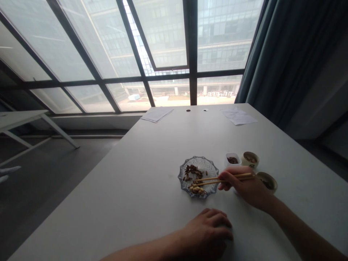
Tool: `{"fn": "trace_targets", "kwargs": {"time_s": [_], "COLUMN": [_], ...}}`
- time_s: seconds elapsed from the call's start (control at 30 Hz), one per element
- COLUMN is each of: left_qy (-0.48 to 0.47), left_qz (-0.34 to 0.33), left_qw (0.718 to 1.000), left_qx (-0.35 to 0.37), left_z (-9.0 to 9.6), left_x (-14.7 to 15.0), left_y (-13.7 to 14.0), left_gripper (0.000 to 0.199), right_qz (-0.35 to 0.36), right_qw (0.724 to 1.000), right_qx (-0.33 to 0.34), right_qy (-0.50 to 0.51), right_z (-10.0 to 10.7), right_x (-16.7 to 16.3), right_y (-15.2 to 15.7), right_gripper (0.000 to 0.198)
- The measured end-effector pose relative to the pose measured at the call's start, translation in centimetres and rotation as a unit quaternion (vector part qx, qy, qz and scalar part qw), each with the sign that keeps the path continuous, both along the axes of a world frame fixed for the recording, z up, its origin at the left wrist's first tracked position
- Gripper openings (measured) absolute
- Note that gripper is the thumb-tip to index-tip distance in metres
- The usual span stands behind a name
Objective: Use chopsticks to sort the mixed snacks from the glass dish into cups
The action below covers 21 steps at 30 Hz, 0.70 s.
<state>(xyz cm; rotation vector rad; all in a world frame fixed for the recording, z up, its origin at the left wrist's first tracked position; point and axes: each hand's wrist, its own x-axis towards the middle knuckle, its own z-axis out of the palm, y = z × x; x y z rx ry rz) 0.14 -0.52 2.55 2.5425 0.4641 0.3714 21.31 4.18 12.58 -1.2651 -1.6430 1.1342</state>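
My right hand (244, 185) grips a pair of wooden chopsticks (208, 178) over a clear glass plate (214, 170) with a scalloped rim. Their tips reach the food in the left half of the plate, where I cannot tell if anything is pinched. Small dark brown pieces (192, 169) lie in a loose heap at the back left. Pale, peanut-like pieces (197, 189) sit near the front rim. My left hand (208, 230) rests on the table in front of the plate, fingers curled together and nothing visible in them; its underside is hidden.
Right of the plate stand a small white square container (233, 165) and two round bowls, one behind (254, 164) and one partly hidden by my right hand (275, 186). Paper sheets lie at the white table's (130, 181) far left (157, 114) and far right (239, 116).
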Motion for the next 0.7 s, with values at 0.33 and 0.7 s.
{"fn": "trace_targets", "kwargs": {"time_s": [0.33, 0.7], "left_qy": [-0.007, -0.021], "left_qz": [-0.005, -0.001], "left_qw": [1.000, 1.000], "left_qx": [0.009, 0.013], "left_z": [-0.1, -0.1], "left_x": [0.1, -0.1], "left_y": [0.1, 0.0], "left_gripper": [0.025, 0.024], "right_qz": [-0.033, -0.265], "right_qw": [0.997, 0.964], "right_qx": [-0.038, 0.039], "right_qy": [0.052, -0.007], "right_z": [-2.6, 6.2], "right_x": [-0.7, 7.0], "right_y": [0.4, -1.6], "right_gripper": [0.047, 0.051]}}
